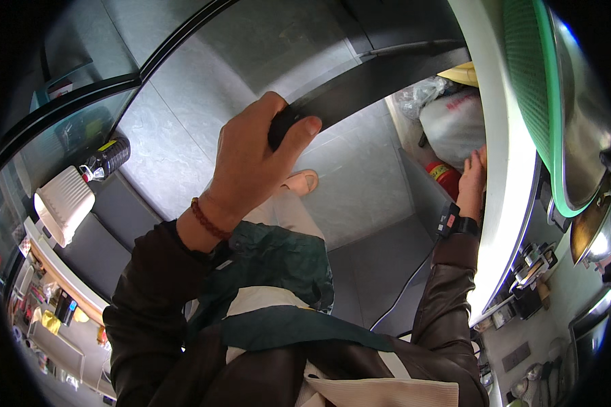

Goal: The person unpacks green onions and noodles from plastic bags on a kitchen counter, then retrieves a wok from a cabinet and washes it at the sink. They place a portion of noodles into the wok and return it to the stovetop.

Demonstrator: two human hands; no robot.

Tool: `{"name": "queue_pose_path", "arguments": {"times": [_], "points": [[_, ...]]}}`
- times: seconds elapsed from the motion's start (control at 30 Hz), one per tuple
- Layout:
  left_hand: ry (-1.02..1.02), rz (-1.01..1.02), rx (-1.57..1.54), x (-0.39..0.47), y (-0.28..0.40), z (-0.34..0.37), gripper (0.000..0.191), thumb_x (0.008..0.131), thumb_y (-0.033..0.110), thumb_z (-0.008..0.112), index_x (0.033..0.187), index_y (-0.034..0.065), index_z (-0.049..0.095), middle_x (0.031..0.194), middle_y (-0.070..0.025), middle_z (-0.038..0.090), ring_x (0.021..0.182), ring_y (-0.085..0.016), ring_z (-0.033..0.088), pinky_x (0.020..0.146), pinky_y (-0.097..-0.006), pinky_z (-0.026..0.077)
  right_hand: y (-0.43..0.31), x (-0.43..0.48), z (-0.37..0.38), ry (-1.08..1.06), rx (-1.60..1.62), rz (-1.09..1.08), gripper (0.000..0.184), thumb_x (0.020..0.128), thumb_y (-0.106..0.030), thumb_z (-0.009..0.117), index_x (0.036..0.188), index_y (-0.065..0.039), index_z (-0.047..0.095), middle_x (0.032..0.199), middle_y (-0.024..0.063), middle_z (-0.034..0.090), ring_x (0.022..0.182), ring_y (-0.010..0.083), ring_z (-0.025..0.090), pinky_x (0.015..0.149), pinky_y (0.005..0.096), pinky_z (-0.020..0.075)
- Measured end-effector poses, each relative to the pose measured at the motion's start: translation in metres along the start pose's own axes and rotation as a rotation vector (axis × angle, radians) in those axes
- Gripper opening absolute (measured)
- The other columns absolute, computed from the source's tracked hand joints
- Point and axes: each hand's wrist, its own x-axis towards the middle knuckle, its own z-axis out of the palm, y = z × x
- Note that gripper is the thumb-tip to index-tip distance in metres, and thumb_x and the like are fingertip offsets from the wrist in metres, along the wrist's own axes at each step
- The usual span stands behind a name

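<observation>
My left hand (252, 152) grips the top corner of a dark cabinet door (356, 84), which stands swung out over the floor. My right hand (471, 178) reaches into the lower cabinet below the white countertop; its fingers are partly hidden by the counter's edge and lie against a whitish plastic bag (450, 127) with red print. Whether they grip the bag cannot be told. Beside that hand is a red container (444, 178) with a yellow band. A crumpled clear plastic bag (421, 96) and a yellow item (461, 74) lie farther inside the cabinet.
The white countertop edge (509, 203) runs along the right, with a green-rimmed basin (555, 112) on it. A second door panel (422, 188) stands near my right forearm. At the left are a dark bottle (113, 155), a white ribbed bin (66, 203) and a black-framed glass door (140, 76).
</observation>
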Motion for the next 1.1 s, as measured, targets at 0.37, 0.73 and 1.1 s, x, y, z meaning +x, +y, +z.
{"name": "queue_pose_path", "arguments": {"times": [0.37, 0.73, 1.1], "points": [[-0.013, -0.025, 0.054, -0.009, -0.012, 0.019, 0.042, 0.094, 0.043, 0.066, 0.083, 0.0047, 0.054, 0.063, -0.0066, 0.050, 0.052, -0.017, 0.048, 0.049, -0.0320, 0.040, 0.044, -0.070, 0.041, -0.301, 0.084, 0.213, 0.049, 0.095, -0.016, 0.060, 0.140, 0.001, 0.049, 0.137, 0.0147, 0.053, 0.125, 0.0257, 0.052, 0.100, 0.0336, 0.0460], [-0.475, -0.580, -0.416, -0.097, 0.074, 0.153, 0.069, 0.091, 0.063, 0.058, 0.122, 0.0019, 0.048, 0.118, -0.0144, 0.054, 0.105, -0.022, 0.053, 0.089, -0.0389, 0.043, -0.067, -0.348, -0.014, -0.257, 0.662, 0.818, 0.030, 0.100, -0.014, 0.056, 0.127, 0.000, 0.059, 0.109, 0.0087, 0.066, 0.096, 0.0175, 0.065, 0.083, 0.0295, 0.0533], [-0.861, -1.178, -1.002, -0.028, 0.142, 0.294, 0.116, 0.076, 0.073, 0.069, 0.155, 0.0404, -0.010, 0.160, -0.0223, 0.010, 0.150, -0.039, 0.011, 0.118, -0.0577, 0.004, -0.117, -0.523, -0.099, 0.583, 0.859, 0.758, 0.033, 0.100, -0.017, 0.055, 0.130, -0.002, 0.059, 0.114, 0.0106, 0.066, 0.101, 0.0185, 0.064, 0.089, 0.0337, 0.0517]]}}
